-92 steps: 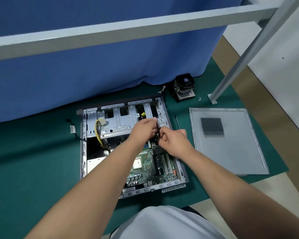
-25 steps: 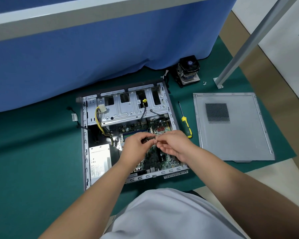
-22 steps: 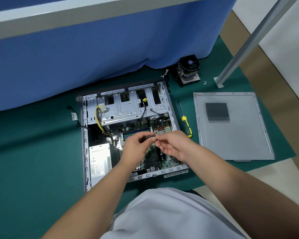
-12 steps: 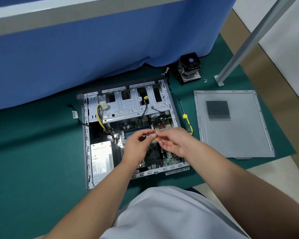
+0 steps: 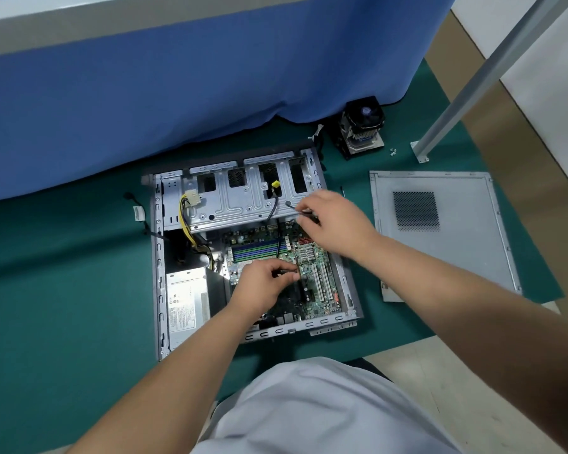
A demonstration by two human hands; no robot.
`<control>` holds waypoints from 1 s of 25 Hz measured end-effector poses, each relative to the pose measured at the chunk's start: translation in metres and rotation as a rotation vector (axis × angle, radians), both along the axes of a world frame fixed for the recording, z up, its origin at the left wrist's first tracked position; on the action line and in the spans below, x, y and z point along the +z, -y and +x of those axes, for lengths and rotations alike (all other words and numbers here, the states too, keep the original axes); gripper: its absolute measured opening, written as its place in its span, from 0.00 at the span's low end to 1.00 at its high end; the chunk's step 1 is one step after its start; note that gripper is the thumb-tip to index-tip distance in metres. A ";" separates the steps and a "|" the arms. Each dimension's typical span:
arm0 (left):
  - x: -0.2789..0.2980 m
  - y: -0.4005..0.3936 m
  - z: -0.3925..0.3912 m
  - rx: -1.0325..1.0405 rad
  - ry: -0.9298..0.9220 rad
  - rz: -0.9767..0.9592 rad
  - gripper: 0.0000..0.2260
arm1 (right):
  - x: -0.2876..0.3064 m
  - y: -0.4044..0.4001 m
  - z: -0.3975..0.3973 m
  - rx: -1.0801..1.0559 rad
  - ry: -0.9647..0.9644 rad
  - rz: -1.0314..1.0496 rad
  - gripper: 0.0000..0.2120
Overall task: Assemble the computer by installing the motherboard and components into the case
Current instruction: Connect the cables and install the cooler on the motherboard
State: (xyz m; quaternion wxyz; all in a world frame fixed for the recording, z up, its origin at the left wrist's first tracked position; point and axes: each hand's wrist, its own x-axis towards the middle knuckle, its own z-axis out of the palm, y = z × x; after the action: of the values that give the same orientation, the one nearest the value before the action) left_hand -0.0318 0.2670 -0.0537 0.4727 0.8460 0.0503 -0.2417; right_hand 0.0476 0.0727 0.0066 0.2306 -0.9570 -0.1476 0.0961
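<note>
Head view looks down on the open computer case, which lies flat on a green mat, presumably so the board faces up for work. The motherboard sits inside the case, directly beneath both hands. The left hand hovers low over the middle of the board, its grip narrow, fingertips pinching a small dark piece; whether that is a connector or a screw is too small to tell. The right hand is up and to the right of it, near the edge of the drive cage, grip closed round a thin dark tool or cable end whose tip points toward the cage; it cannot be told which it is. A black cable with a yellow plug hangs off the cage just left of the right grip and trails down toward the left grip, so this looks like front-panel wiring being routed to its header. The power supply sits left of the left grip, its yellow wire bundle looping above it. Well right of both grips the side panel lies set aside, and beyond it the CPU cooler waits by a few loose screws, not yet fitted. The likely next need is a steady, aligned push onto small pins.
</note>
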 end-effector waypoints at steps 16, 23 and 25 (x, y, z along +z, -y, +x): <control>-0.033 0.068 0.007 -0.156 -0.261 0.065 0.05 | -0.050 -0.010 0.081 0.545 0.177 -0.306 0.34; -0.046 0.086 0.002 -0.143 -0.361 0.101 0.12 | -0.057 -0.010 0.083 0.511 0.179 -0.242 0.31; -0.052 0.090 0.001 -0.167 -0.396 0.139 0.14 | -0.057 -0.010 0.084 0.510 0.182 -0.239 0.31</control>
State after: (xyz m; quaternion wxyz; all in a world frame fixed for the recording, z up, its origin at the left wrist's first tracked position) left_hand -0.0305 0.1773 -0.1055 0.3724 0.8138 0.0887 -0.4373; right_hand 0.1313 0.0826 -0.0503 0.0706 -0.9140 -0.3912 0.0817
